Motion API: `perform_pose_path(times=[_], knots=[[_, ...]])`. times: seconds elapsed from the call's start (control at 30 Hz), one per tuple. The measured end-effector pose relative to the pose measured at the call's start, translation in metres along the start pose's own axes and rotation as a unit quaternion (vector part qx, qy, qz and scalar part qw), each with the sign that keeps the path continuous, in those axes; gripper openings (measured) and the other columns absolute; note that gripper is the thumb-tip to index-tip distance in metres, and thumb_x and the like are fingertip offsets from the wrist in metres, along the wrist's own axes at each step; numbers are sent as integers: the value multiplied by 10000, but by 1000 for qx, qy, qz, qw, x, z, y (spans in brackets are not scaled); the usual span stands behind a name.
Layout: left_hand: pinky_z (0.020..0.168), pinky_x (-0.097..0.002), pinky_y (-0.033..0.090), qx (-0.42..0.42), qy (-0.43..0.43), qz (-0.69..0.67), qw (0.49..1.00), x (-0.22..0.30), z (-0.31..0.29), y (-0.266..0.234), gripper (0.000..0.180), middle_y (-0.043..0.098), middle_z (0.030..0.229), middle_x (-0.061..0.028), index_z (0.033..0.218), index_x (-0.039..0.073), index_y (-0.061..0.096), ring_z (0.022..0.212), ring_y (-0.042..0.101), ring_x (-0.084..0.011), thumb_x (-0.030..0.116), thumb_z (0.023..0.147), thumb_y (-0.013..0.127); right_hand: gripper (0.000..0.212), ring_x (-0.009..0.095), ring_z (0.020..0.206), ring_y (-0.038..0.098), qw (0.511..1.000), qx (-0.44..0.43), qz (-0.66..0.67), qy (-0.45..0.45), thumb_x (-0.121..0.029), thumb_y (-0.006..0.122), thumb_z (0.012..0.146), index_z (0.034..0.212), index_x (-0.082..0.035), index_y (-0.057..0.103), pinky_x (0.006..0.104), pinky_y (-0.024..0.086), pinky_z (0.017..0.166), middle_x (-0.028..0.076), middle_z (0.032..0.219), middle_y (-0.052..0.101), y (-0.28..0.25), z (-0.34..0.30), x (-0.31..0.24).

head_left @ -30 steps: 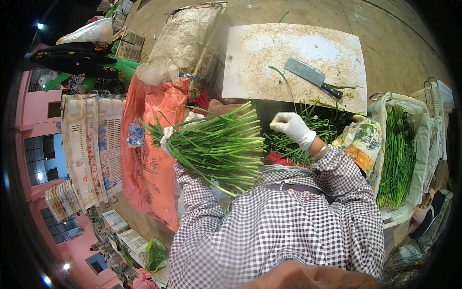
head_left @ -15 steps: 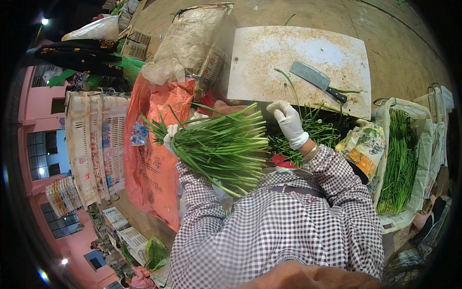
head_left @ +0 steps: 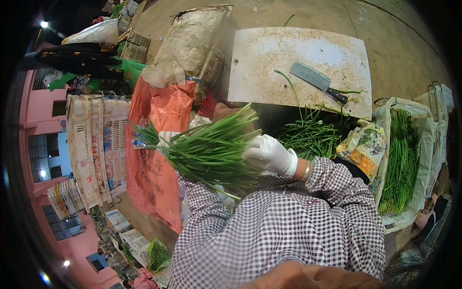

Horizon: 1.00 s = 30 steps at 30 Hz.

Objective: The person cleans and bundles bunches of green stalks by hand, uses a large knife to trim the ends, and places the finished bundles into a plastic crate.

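A thick bunch of garlic chives (head_left: 211, 149) lies across in front of my body, leafy tips to the left and pale stalk ends to the right. My left hand (head_left: 167, 138), in a white glove, is closed around the leafy end, its fingers partly hidden by leaves. At the stalk end, my gloved right hand (head_left: 272, 155) has curled fingers closed on the stalks; the fingertips are partly out of sight among them. Some of the bunch is blurred. Just beyond the right hand lies a loose heap of chives (head_left: 315, 137).
A stained white board (head_left: 269, 62) ahead carries a cleaver (head_left: 310, 74) and stray leaves. At the right stands a lined crate (head_left: 385, 192) of chives (head_left: 399, 164), beside a printed bag (head_left: 363, 147). Left are a red plastic sack (head_left: 159, 192) and stacked white crates (head_left: 91, 144).
My right hand has come down and left from above the heap onto the stalk ends, and its fingers have closed there. The bunch has shifted slightly left and its stalks are drawn closer together.
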<state>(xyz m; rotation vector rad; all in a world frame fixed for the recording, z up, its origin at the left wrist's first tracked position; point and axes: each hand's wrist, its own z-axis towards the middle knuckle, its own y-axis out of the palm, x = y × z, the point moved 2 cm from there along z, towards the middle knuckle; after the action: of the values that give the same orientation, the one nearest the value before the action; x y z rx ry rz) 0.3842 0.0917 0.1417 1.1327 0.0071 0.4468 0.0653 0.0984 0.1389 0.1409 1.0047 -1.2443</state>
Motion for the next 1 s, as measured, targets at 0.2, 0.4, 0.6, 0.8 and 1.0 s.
perform_pose_path(times=[0.2,0.4,0.6,0.8,1.0], knots=[[572,-315,433,-202,-141,18,969,6,26,11,215,519,683,-12,829,89,484,584,475,-122,241,963,555,277,258,860,607,997,73,25,29,-151,753,698,935,-117,615,389,476,735,39,950,634,-34,6,1],[531,-337,427,-485,-263,53,832,3,75,53,166,681,812,-87,906,54,581,591,537,-180,217,927,608,652,359,1047,596,992,-110,-51,45,-278,755,706,1274,-58,522,421,491,876,159,1144,615,-37,23,20],[527,-341,388,-528,-258,61,807,1,80,105,83,696,881,-138,935,24,580,587,535,-212,94,903,612,195,346,742,660,944,-242,-106,196,-222,625,829,963,-82,646,449,516,647,149,777,656,-26,-51,73],[433,-343,420,-528,-269,50,804,-6,76,116,257,689,903,-163,951,-3,599,543,574,-244,255,953,610,315,363,893,633,927,-149,-226,261,-367,664,835,842,-52,657,462,496,764,177,926,658,-90,-29,72],[403,-323,432,-537,-241,50,807,-36,72,154,263,691,846,-190,904,-35,618,535,608,-270,224,950,619,966,435,1258,463,980,-180,56,62,-572,770,664,1310,78,466,459,385,1052,311,1347,466,-74,6,5]])
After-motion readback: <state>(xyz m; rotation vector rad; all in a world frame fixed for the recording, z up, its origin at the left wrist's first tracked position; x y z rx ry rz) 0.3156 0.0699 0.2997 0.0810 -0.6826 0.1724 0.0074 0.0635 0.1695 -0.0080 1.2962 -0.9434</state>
